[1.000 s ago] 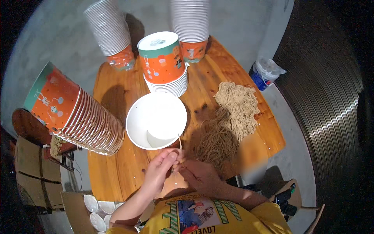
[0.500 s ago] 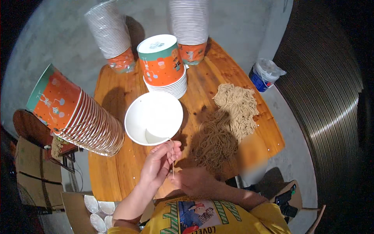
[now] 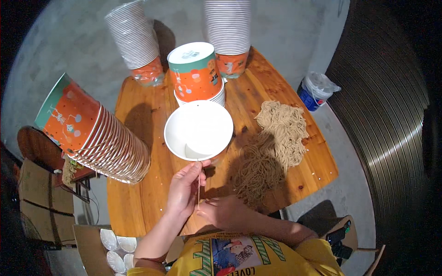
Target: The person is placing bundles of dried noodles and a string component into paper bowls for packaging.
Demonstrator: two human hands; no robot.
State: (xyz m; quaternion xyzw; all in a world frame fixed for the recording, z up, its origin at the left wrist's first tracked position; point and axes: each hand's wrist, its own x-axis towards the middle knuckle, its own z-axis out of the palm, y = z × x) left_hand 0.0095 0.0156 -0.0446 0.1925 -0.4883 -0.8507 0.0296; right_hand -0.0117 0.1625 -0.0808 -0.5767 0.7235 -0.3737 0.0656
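Observation:
A white paper bucket (image 3: 202,131) faces me with its open mouth, its near rim at my left hand (image 3: 184,184). The thumb and fingers of that hand are closed on a thin tan string (image 3: 199,188) right at the rim. From there the string runs taut, straight down to my right hand (image 3: 221,212), whose closed fingers pinch its lower end. A dark speck like a small hole shows in the bucket's far rim. To the right of my hands lies a loose heap of similar tan strings (image 3: 281,133), partly in shadow.
A leaning stack of orange-and-green buckets (image 3: 99,131) with strings along it stands at left. Behind the white bucket is an upside-down stack (image 3: 195,76). Two taller stacks (image 3: 133,41) stand at the back of the wooden table (image 3: 138,202). A lidded pail (image 3: 315,92) sits beyond its right edge.
The white bucket has shifted right and slightly away from me. My left hand still pinches the string at its rim, and the right hand has moved slightly left.

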